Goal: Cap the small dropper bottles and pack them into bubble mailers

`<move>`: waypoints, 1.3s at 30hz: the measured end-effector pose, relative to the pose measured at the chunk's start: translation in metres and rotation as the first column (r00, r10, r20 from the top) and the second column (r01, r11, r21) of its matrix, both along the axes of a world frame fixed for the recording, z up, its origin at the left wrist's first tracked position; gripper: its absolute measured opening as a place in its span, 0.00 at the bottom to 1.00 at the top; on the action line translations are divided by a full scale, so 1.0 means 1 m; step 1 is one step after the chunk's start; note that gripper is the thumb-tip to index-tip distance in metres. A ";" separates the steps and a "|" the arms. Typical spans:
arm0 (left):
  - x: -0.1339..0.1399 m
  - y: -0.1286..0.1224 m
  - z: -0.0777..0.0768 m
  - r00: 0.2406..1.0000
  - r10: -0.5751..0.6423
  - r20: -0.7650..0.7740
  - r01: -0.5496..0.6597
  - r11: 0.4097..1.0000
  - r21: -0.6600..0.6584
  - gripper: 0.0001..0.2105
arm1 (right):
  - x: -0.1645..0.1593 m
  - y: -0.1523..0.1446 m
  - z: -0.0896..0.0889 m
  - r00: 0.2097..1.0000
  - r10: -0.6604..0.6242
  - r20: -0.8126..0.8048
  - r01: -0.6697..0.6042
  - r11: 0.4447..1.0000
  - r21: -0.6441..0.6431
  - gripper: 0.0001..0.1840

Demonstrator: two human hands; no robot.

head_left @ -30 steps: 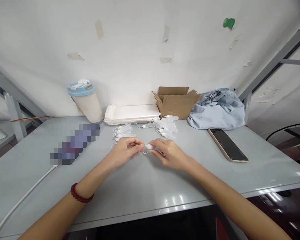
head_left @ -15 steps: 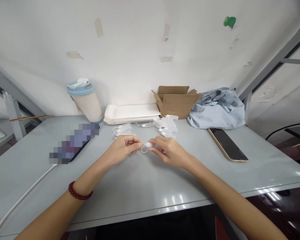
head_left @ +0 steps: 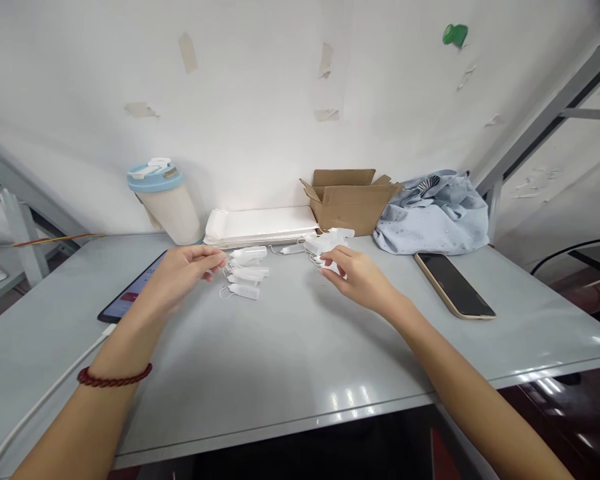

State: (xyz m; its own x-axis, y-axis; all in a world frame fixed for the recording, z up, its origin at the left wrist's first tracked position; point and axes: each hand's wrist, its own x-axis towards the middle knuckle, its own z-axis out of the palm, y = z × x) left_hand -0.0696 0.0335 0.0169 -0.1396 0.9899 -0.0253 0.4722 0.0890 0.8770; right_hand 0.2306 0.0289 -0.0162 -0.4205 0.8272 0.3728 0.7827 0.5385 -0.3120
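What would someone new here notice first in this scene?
Likely the left hand and the right hand, each at a cluster of small white bottles near the middle of the grey table. Then perhaps the blue-lidded cup at the back left, and the open cardboard box at the back, right of centre.

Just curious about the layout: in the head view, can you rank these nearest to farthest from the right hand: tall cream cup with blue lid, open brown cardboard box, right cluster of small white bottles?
From the right hand:
1. Right cluster of small white bottles, at its fingertips.
2. Open brown cardboard box, behind them.
3. Tall cream cup with blue lid, far left.
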 end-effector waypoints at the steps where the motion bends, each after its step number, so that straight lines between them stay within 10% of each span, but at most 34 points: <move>1: -0.001 0.001 0.000 1.000 0.019 -0.023 -0.019 1.000 -0.009 0.11 | 0.002 0.001 0.002 0.999 -0.038 0.038 0.039 0.999 -0.036 0.07; 21: 0.014 0.003 -0.023 0.919 0.129 -0.372 -0.054 0.978 0.204 0.15 | 0.001 0.004 0.002 0.864 -0.140 0.483 0.276 0.935 -0.222 0.11; 30: 0.047 -0.017 -0.027 0.934 -0.267 -0.238 0.296 0.950 0.095 0.15 | -0.011 -0.006 -0.001 0.999 0.029 0.037 -0.020 0.974 -0.227 0.09; 39: 0.052 -0.022 -0.026 0.909 -0.410 -0.080 0.413 0.910 0.034 0.21 | -0.019 -0.015 0.015 0.923 0.097 -0.372 -0.244 0.895 -0.373 0.14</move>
